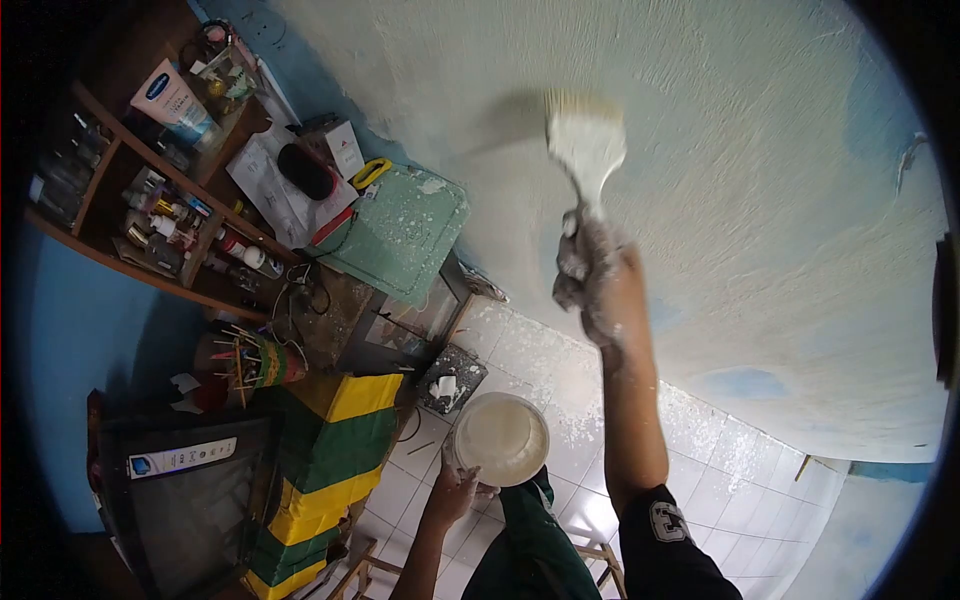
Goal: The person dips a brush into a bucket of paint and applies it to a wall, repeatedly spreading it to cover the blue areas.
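My right hand, smeared with white, is wrapped around the handle of a wide paintbrush. The brush points up, its pale bristles against the wall, which carries a streaky whitish coat with blue showing through in patches. Lower down, my left hand grips the side of a round white tub, fingers at its rim. Inside the tub is an off-white paint-like substance. White smudges cover the left fingers too.
A wooden shelf with bottles and tubes stands at the left. Beside it lie a splattered green board and yellow-handled scissors. A dark speckled block sits on the white-spotted tile floor. A television is at lower left.
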Demonstrator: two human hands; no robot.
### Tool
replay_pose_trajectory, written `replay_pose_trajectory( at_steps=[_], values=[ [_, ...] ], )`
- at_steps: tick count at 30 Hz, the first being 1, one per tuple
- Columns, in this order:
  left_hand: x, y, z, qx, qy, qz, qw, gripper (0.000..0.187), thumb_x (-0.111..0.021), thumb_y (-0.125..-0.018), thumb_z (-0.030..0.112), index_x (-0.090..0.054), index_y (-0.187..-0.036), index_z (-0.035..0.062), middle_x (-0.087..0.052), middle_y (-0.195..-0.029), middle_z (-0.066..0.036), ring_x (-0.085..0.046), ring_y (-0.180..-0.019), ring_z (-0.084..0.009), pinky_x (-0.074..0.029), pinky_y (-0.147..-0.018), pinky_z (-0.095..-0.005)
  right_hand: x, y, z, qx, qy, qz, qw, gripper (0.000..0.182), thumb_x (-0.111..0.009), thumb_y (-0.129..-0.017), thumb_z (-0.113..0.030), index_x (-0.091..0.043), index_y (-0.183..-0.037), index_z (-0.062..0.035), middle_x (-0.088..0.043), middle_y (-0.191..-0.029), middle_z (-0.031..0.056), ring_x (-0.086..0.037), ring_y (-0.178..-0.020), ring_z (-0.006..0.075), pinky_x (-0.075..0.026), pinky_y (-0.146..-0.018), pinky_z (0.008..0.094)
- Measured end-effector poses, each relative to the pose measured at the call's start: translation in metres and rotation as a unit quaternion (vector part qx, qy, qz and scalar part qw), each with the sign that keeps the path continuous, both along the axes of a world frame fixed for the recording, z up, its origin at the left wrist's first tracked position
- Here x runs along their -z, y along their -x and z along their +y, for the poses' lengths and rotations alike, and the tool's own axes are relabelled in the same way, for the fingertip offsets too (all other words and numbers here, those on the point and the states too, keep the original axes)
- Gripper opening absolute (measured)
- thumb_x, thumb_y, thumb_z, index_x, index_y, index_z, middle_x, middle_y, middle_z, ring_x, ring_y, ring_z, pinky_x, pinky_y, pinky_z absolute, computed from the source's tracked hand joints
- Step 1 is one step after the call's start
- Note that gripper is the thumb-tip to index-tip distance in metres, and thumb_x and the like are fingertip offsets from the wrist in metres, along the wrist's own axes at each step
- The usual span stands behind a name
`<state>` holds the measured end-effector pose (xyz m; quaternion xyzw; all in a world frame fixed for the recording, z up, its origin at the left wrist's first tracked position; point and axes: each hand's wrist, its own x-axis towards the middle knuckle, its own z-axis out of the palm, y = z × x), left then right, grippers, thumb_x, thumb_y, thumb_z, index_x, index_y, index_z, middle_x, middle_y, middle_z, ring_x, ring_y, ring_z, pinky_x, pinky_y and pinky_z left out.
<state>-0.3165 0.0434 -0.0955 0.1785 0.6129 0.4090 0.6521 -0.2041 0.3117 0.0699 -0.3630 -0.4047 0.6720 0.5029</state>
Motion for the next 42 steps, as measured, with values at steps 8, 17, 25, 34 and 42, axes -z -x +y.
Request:
replay_pose_trajectory(
  at_steps=[8,17,25,34,42],
  values=[
    [0.015,-0.008,-0.001,0.001,-0.006,-0.013,1.000,0.068,-0.039,-0.087,-0.001,0.009,-0.133,0.0143,-0.038,-0.121,-0.024,-0.063,-0.074,-0.0244,-0.056,-0.064,-0.0309,0.043,-0.016,0.059,0.182,-0.158,-0.132,0.962,0.030,-0.037,-0.093,-0.029,-0.047,-0.081,-0.0039,-0.042,-0.059,-0.0008,-0.039,-0.046,0.0060,-0.034,-0.039,0.0210],
    [0.046,-0.014,-0.036,0.004,-0.031,0.013,0.999,0.070,-0.042,-0.085,-0.002,0.005,-0.133,0.0142,-0.036,-0.123,-0.022,-0.062,-0.074,-0.0242,-0.056,-0.064,-0.0318,0.385,-0.024,0.024,0.210,-0.033,-0.365,0.906,0.027,-0.040,-0.088,-0.022,-0.050,-0.080,0.0014,-0.048,-0.063,0.0133,-0.053,-0.065,0.0252,-0.042,-0.061,0.0369],
    [-0.005,-0.029,-0.034,0.008,0.035,-0.041,0.999,0.065,-0.038,-0.085,-0.004,0.003,-0.132,0.0142,-0.043,-0.114,-0.023,-0.063,-0.070,-0.0253,-0.056,-0.059,-0.0330,0.352,-0.080,0.004,0.077,0.304,-0.053,0.948,0.018,-0.048,-0.085,-0.025,-0.049,-0.076,-0.0089,-0.044,-0.055,-0.0014,-0.043,-0.041,0.0110,-0.040,-0.040,0.0317],
    [-0.049,-0.042,-0.049,0.021,0.032,-0.020,0.999,0.056,-0.035,-0.086,-0.002,-0.003,-0.127,0.0181,-0.049,-0.106,-0.025,-0.064,-0.068,-0.0291,-0.056,-0.058,-0.0362,0.014,-0.078,-0.019,0.056,0.056,-0.053,0.995,0.029,-0.040,-0.091,-0.030,-0.046,-0.079,-0.0040,-0.040,-0.053,0.0004,-0.039,-0.039,0.0115,-0.033,-0.035,0.0257],
    [-0.038,-0.039,-0.078,0.010,-0.030,-0.027,0.999,0.060,-0.039,-0.083,-0.004,-0.005,-0.127,0.0176,-0.049,-0.106,-0.024,-0.063,-0.069,-0.0325,-0.057,-0.057,-0.0395,-0.067,-0.137,-0.093,0.117,-0.248,-0.351,0.895,0.027,-0.045,-0.090,-0.025,-0.047,-0.080,0.0004,-0.049,-0.055,0.0134,-0.049,-0.045,0.0250,-0.039,-0.045,0.0384]
  ],
)
